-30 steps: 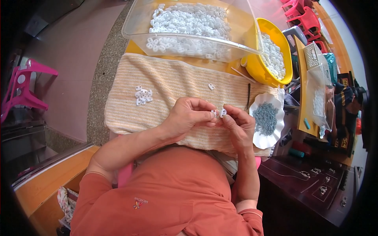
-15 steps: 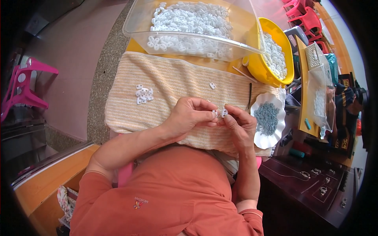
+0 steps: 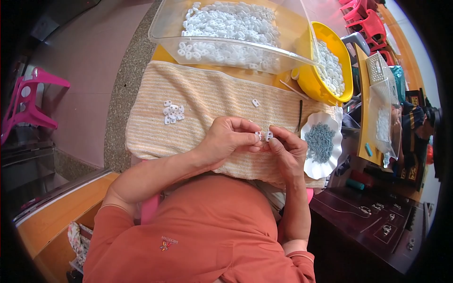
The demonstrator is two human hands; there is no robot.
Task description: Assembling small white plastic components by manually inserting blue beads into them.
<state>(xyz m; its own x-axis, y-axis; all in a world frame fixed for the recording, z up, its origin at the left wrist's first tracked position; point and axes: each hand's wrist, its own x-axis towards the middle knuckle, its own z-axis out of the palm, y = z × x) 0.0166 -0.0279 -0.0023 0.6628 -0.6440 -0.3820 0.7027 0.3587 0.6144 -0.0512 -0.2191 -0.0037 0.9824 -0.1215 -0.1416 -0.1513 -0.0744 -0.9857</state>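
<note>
My left hand [image 3: 235, 135] pinches a small white plastic piece [image 3: 258, 136] with holes between thumb and fingertips. Close beside it, my right hand [image 3: 289, 148] is closed on a second white two-holed piece [image 3: 269, 136]. A narrow gap shows between the two pieces, and both are held just above a striped cream towel [image 3: 203, 99]. To the left on the towel lies a small pile of similar white pieces [image 3: 173, 113]. One single white piece [image 3: 255, 102] rests beyond my hands. Right of my right hand, a white scalloped dish [image 3: 336, 141] holds many small grey-blue parts [image 3: 321, 143].
A clear plastic bin [image 3: 163, 33] full of white pieces stands at the far side. Beside it is a yellow tub [image 3: 347, 61] with more of them. A thin black tool [image 3: 300, 114] lies near the dish. A pink stool [image 3: 35, 104] stands on the left floor.
Both hands keep nearly the same place and the same grips. Only a very slight shift of the view shows.
</note>
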